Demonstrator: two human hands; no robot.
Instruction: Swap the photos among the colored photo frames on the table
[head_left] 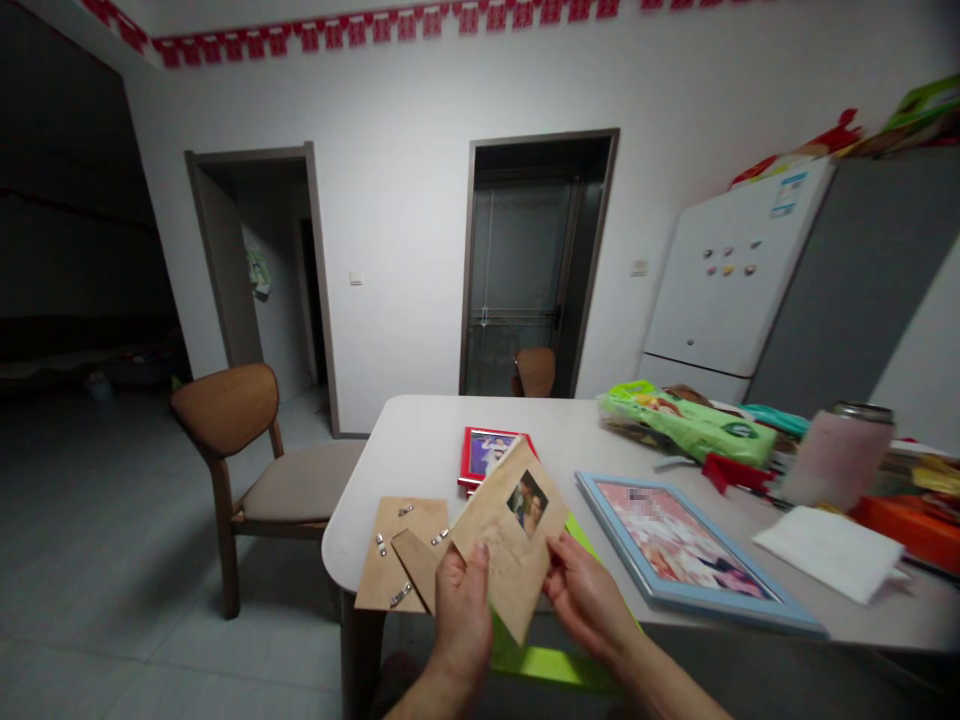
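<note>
A brown kraft-paper envelope (pixel 499 540) with a small dark picture on its face is held tilted over the table's front edge. My left hand (pixel 463 600) grips its lower left side, thumb on the face. At its right side, my right hand (pixel 585 595) pinches the edge. Bright green edges of what looks like a frame (pixel 555 665) show beneath it, mostly hidden. To the left lie brown backing boards (pixel 390 560) with metal clips. Behind the envelope is a red picture frame (pixel 474 455), partly covered. A light blue picture frame (pixel 686 550) lies to the right of my right hand.
On the white table (pixel 420 430), a green package (pixel 690 425), a pink jar (pixel 840 455), white tissue (pixel 832 550) and an orange-red item (pixel 911 530) crowd the right side. A wooden chair (pixel 247 460) stands at the left, and a fridge (pixel 735 270) at the back right.
</note>
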